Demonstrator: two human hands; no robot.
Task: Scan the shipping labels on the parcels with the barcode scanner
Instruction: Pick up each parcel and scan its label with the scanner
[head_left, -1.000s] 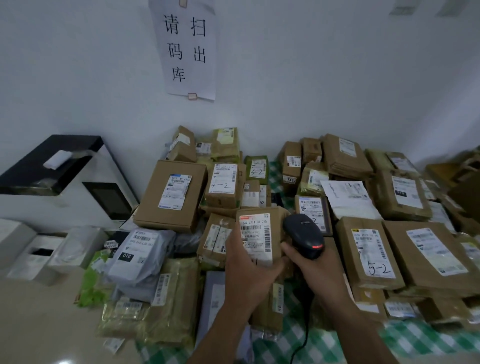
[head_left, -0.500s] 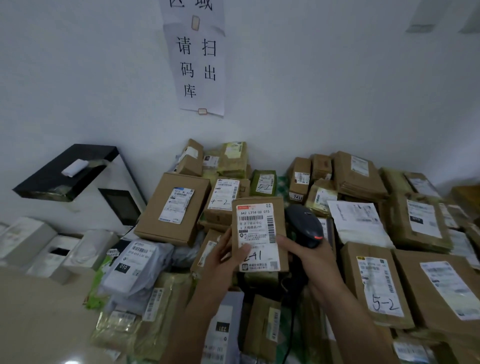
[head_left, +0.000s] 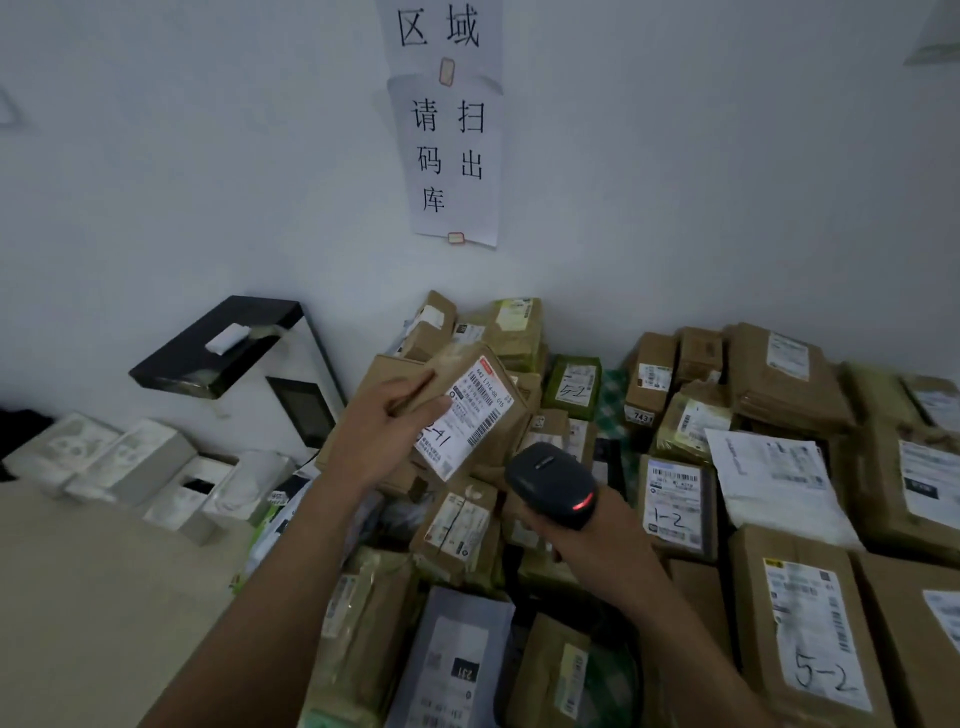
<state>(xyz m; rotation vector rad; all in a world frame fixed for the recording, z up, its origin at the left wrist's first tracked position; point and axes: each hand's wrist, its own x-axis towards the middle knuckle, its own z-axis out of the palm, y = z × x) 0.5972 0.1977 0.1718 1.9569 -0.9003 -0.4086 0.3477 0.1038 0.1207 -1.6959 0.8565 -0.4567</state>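
Observation:
My left hand (head_left: 387, 431) grips a small brown cardboard parcel (head_left: 485, 434) held above the pile, tilted to the right. Its white shipping label (head_left: 465, 415) faces me, with a barcode and a handwritten "41". My right hand (head_left: 597, 540) holds a black barcode scanner (head_left: 550, 480) just below and to the right of that parcel. A red light glows on the scanner's back. Its cable runs down behind my forearm.
Many brown labelled parcels (head_left: 800, 618) are heaped on a green checked cloth (head_left: 613, 389) against the white wall. A black and white machine (head_left: 260, 374) and white boxes (head_left: 130, 462) stand on the beige counter (head_left: 104, 597) at left. Paper signs (head_left: 452, 156) hang on the wall.
My left hand has lifted the parcel higher and swung it to the upper left, tilting it. The scanner in my right hand has dropped lower and away from the label.

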